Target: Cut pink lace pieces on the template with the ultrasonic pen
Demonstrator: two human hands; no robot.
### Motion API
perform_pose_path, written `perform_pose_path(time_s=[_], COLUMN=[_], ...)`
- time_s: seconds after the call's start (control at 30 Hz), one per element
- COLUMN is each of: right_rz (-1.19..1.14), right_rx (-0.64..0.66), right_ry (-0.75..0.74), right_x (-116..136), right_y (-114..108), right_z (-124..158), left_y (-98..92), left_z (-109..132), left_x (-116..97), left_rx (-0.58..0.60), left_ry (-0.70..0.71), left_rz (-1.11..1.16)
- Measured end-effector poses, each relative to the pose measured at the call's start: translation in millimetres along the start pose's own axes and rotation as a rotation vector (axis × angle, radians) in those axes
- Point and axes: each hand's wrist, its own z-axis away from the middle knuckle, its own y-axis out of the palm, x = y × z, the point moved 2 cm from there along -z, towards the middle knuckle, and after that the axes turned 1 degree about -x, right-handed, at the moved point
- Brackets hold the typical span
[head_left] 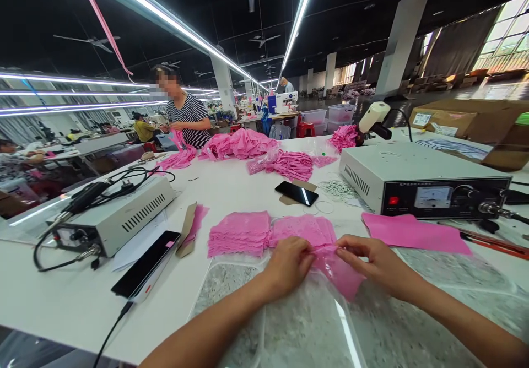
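A thin pink fabric piece [343, 274] hangs between my two hands, its upper edge pinched on both sides. My left hand [289, 263] is closed on the left part of that edge, knuckles up. My right hand [367, 258] pinches the edge between thumb and fingers a little to the right. Just behind my hands lies a pink fabric stack [303, 229]. Left of it is a second, layered pink stack [239, 233]. Beneath my hands, clear plastic covers a mottled grey-green surface [306, 324].
At right stands a metal control box [425, 178] with a dial; pink fabric [413, 233] lies before it. Another box [119, 208] with cables and a phone [146, 263] are at left. Beyond are a second phone [296, 193], pink heaps [243, 143] and a person [188, 117] handling pink fabric.
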Motion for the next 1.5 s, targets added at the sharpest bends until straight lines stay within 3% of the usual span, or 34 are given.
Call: perform_pose_path(time_s=[0.33,0.43,0.57,0.63,0.7,0.87,0.97,1.07,1.17,1.33,1.5], right_rz=[-0.125,-0.108,-0.046,-0.013,0.037,0.296,0.282,0.293,0.344,0.347,0.224], right_rx=[0.103,0.115,0.095,0.079,0.102,0.397,0.305,0.150,0.090,0.055,0.103], right_ry=[0.062,0.035,-0.028,-0.071,-0.127,-0.339,-0.366,-0.361,-0.391,-0.397,-0.263], right_x=[-12,-11,-1,8,17,26,23,22,24,23,7], right_y=[-11,-12,-12,-7,3,39,47,53,66,87,85], right_z=[-11,-15,-20,-16,-6,23,12,-19,-49,-78,-93], left_y=[-13.3,-25.3,-54.8,-71.5,-83.8,-89.6,-87.5,-83.5,-74.9,-63.1,-55.5], left_z=[-8,-11,-5,9,32,96,109,105,96,74,43], left_x=[38,42,36,30,23,18,21,24,27,37,44], left_rx=[0.198,0.178,0.044,0.005,0.045,0.260,0.275,0.236,0.200,0.054,-0.042], left_ry=[-0.062,-0.041,-0.013,0.023,0.078,0.179,0.164,0.153,0.160,0.100,0.092], left_rz=[0.260,0.265,0.203,0.151,0.105,-0.016,-0.068,-0.114,-0.167,-0.253,-0.316])
